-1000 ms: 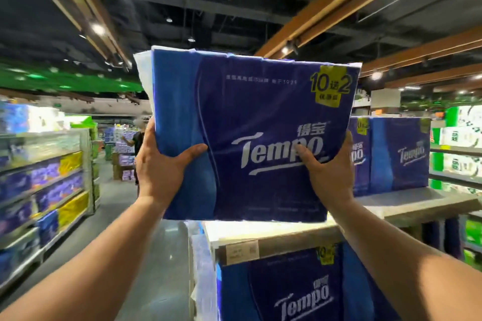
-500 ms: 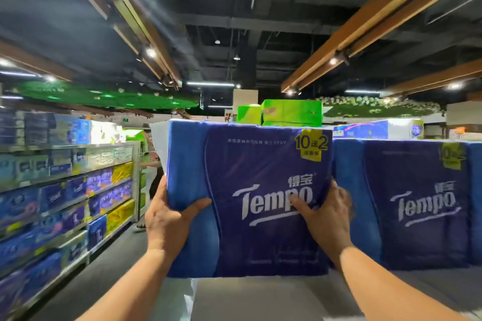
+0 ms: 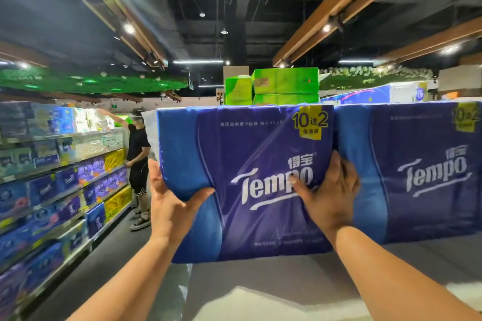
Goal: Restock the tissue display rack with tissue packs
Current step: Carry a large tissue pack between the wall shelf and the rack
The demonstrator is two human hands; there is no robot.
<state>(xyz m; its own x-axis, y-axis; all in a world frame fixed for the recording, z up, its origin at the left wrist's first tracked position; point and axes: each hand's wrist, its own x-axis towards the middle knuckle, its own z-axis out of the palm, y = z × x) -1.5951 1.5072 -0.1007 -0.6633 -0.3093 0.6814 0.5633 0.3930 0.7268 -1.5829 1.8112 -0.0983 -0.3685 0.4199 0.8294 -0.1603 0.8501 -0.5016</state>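
Tempo tissue pack [image 3: 250,164] stands at the rack top's [image 3: 300,281] left edge, touching another pack [image 3: 417,169], left hand [image 3: 169,203] and right hand [image 3: 328,190] gripping its sides.

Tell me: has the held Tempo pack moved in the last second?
Yes. The held Tempo pack came down from above the rack top and now sits on it, against the neighbouring pack.

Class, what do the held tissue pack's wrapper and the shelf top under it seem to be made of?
Tissue pack: thin glossy plastic film, judging by its wrinkles and sheen around both hands. Shelf top: a pale, smooth, matte board, perhaps painted wood or laminate; unclear.
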